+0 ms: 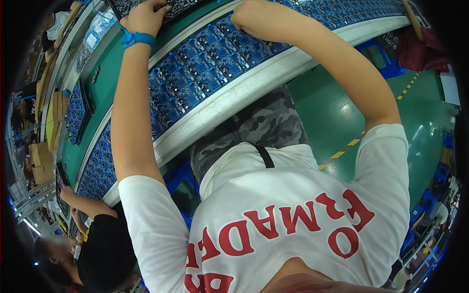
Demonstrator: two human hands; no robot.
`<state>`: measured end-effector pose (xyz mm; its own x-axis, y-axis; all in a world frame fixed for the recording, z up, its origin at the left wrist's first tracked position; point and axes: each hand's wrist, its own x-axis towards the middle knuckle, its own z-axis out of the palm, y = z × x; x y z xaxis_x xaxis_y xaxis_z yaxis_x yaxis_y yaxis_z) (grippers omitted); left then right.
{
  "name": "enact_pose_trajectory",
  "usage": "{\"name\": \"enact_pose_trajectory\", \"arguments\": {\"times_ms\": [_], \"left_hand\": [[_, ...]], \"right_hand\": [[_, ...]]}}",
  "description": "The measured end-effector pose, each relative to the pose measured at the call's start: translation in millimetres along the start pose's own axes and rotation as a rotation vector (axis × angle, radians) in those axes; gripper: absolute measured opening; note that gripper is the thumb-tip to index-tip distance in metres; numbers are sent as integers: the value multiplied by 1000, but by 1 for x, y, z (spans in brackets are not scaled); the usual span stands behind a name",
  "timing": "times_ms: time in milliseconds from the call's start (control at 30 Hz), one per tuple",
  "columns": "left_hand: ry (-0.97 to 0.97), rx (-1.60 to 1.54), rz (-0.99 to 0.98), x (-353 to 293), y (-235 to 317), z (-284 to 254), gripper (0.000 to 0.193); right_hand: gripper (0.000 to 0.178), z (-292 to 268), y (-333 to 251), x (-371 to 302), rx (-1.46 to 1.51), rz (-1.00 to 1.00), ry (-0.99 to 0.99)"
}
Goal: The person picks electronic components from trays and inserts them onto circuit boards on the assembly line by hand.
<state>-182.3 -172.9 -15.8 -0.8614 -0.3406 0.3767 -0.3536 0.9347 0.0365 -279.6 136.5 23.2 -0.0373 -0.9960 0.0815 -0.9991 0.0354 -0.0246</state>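
My left hand (146, 17), with a blue wrist strap (138, 39), is at the near left edge of a black tray (122, 7) full of small dark parts. Its fingers are curled in a pinch; what lies between them, I cannot make out. Over the rows of blue circuit boards (205, 61) on the conveyor, my right hand (248, 18) is closed, its fingertips down near the boards. Whatever it holds is too small or hidden. Dark and pale components stand on the boards, with bright blue pieces among them.
A white rail (234, 100) borders the near side of the conveyor. On the green surface to the left lie a stack of blue boards (77, 115) and a few loose dark parts (95, 74). A co-worker in black (105, 239) works at lower left; another person's arm (413, 19) shows upper right.
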Motion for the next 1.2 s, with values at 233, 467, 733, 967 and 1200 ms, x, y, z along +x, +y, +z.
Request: {"name": "enact_pose_trajectory", "arguments": {"times_ms": [233, 467, 733, 967, 1200], "left_hand": [[99, 139, 96, 5, -16, 7, 26], [17, -364, 1, -4, -15, -1, 28], [62, -1, 93, -8, -3, -16, 26], [96, 311, 206, -1, 3, -21, 29], [-64, -446, 28, -12, 19, -33, 26]], "right_hand": [[13, 9, 10, -4, 326, 69, 146], [12, 8, 9, -5, 340, 128, 130], [11, 38, 10, 12, 172, 238, 126], [11, 18, 13, 0, 319, 163, 111], [12, 37, 26, 1, 324, 197, 125]]}}
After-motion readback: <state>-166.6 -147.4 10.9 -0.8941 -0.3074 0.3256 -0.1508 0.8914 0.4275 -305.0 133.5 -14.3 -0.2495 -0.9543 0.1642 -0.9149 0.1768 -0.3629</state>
